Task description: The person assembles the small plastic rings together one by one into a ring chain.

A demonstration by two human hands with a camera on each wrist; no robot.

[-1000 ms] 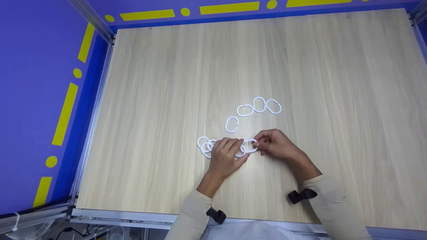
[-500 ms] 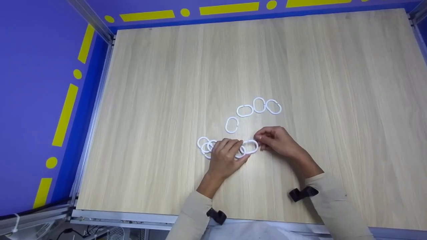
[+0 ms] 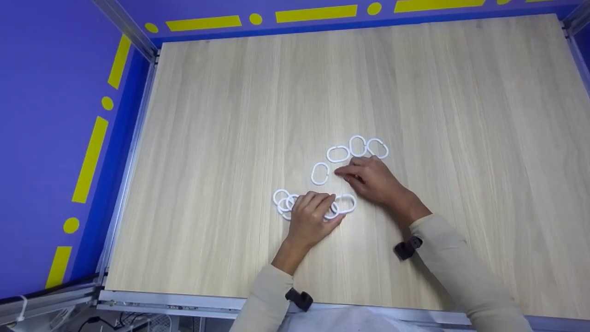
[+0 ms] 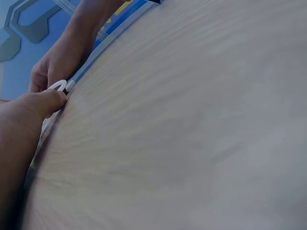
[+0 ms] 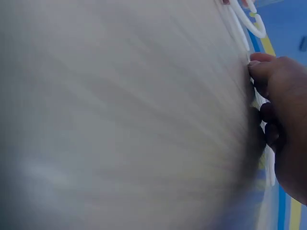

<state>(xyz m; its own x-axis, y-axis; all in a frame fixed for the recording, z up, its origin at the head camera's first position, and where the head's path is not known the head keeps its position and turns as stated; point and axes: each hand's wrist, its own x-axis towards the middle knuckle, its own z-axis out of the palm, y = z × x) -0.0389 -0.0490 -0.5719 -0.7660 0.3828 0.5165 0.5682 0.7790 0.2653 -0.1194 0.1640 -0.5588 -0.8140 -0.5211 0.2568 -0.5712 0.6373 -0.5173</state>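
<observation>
White plastic C-shaped links lie on the table. Several are joined in a short chain [image 3: 275, 197], partly covered by my left hand [image 3: 311, 216]. That hand holds the chain between thumb and fingers, and the pinched link [image 4: 58, 82] shows in the left wrist view. An end link [image 3: 354, 203] sticks out to the right of it. My right hand [image 3: 375, 182] hovers over the table, fingers loosely bent, nothing seen between them. Its fingertips are just right of a loose link [image 3: 313, 174], apart from it.
Behind the right hand lie three more loose links: one sideways [image 3: 338, 161], one upright [image 3: 350, 146] and one tilted [image 3: 387, 150]. A wooden tabletop [image 3: 221, 138] carries everything, with blue panels [image 3: 55, 115] along the left and back.
My right hand let go of the chain's end link, then moved up and left toward the nearest loose link. The left hand stayed in place on the chain.
</observation>
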